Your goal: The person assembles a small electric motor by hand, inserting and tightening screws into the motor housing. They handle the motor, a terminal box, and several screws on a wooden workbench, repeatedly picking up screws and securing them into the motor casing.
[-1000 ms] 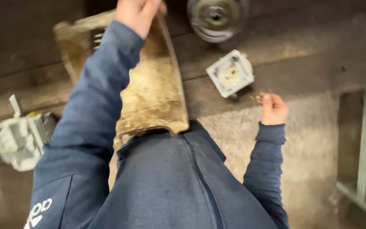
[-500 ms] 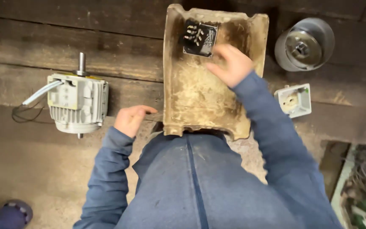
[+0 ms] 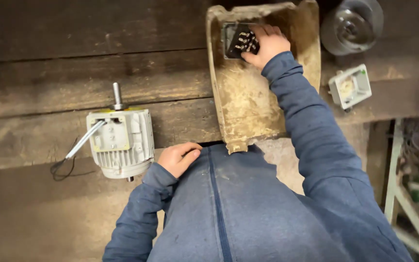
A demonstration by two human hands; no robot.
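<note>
head view: right hand (image 3: 267, 44) fingers clamp the black terminal block (image 3: 241, 41) inside the worn housing (image 3: 248, 102).

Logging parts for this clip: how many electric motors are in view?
1. The grey finned motor with its shaft up sits on the wooden planks, just beside the left hand. Others may lie outside the frame.

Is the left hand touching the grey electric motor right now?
No. The left hand rests against the blue jacket, apart from the motor.
</note>
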